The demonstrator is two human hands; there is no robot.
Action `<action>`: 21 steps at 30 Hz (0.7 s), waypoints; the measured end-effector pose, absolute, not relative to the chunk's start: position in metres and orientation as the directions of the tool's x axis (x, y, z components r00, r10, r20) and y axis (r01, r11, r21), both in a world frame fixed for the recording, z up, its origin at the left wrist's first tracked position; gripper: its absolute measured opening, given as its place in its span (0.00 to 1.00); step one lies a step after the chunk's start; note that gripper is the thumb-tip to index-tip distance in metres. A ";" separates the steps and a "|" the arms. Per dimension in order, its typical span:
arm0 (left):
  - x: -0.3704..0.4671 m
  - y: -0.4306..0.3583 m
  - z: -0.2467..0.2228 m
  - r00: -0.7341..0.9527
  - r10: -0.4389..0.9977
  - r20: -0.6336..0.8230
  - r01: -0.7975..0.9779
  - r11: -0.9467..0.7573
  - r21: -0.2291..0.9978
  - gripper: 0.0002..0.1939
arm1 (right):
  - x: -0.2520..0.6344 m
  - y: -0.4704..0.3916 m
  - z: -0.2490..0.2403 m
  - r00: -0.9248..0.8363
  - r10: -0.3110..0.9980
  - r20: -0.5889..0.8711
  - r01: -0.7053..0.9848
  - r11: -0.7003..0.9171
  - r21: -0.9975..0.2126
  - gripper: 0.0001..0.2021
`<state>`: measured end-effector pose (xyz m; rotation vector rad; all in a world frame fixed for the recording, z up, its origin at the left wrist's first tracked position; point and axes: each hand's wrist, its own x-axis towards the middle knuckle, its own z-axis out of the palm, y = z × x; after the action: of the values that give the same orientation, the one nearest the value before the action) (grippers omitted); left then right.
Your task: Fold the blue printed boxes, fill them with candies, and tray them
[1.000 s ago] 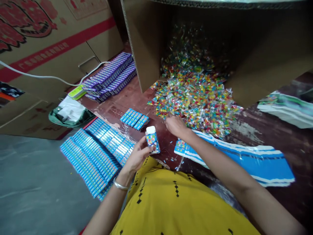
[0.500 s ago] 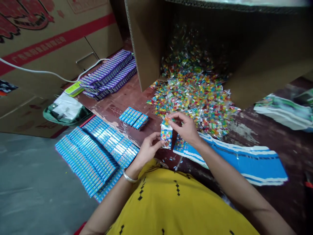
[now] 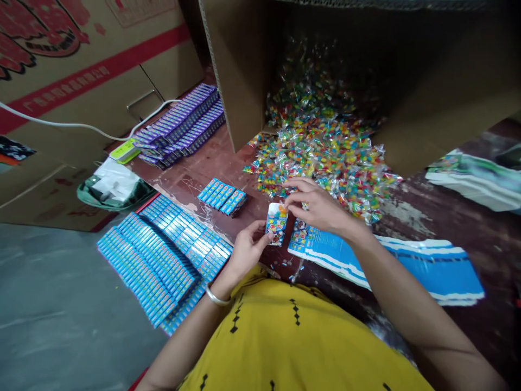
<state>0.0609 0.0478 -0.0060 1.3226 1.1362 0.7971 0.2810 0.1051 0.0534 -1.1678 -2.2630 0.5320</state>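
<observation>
My left hand [image 3: 248, 247] grips a small blue printed cardboard box [image 3: 277, 232] upright between thumb and fingers. The white top flap of the box is up, and orange and yellow candy shows at its mouth. My right hand [image 3: 315, 206] is at the box's upper right edge, its fingers apart and one fingertip close to the flap. Whether that fingertip touches the box or the candy, I cannot tell. Behind the right hand spreads a heap of small clear packets of coloured candy [image 3: 321, 157]. Flat blue box blanks [image 3: 423, 271] lie fanned out under the right forearm.
A large open carton [image 3: 240, 70] lies behind the candy heap. Finished-looking blue boxes [image 3: 222, 195] stand in a short row, with many more [image 3: 146, 266] at left. Purple boxes [image 3: 183, 122], a green-lined basket [image 3: 116, 187], a white cable [image 3: 73, 124] and green blanks [image 3: 476, 182] lie around.
My right hand has shifted slightly right and its fingers have spread from their pinch over the candy at the box top. The candy sits lower at the mouth. My left hand stays nearly still.
</observation>
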 end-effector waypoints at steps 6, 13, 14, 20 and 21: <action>0.071 0.044 -0.001 0.269 0.953 -0.138 0.092 0.117 0.989 0.16 | 0.269 0.098 0.055 -0.589 0.786 0.187 0.541 0.556 -0.631 0.11; 0.079 0.042 0.010 0.116 0.992 -0.041 -0.018 0.043 0.999 0.36 | 0.264 0.082 0.046 -0.298 0.948 0.114 0.265 0.197 -0.944 0.13; 0.079 0.042 0.011 0.124 0.991 -0.043 -0.031 0.047 0.998 0.35 | 0.262 0.078 0.042 -0.242 0.966 0.091 0.207 0.143 -0.968 0.14; 0.081 0.043 0.010 0.246 0.967 -0.059 -0.096 0.085 0.992 0.20 | 0.252 0.059 0.014 -0.093 0.993 0.067 0.102 0.077 -0.992 0.08; 0.081 0.044 0.009 0.264 0.962 -0.066 -0.097 0.095 0.991 0.19 | 0.251 0.058 0.012 -0.076 0.993 0.093 0.126 0.102 -0.987 0.06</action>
<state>0.0814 0.0437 0.0091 1.1843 0.9754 1.0075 0.2508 0.0577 0.0118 -1.1965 -1.4013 1.1224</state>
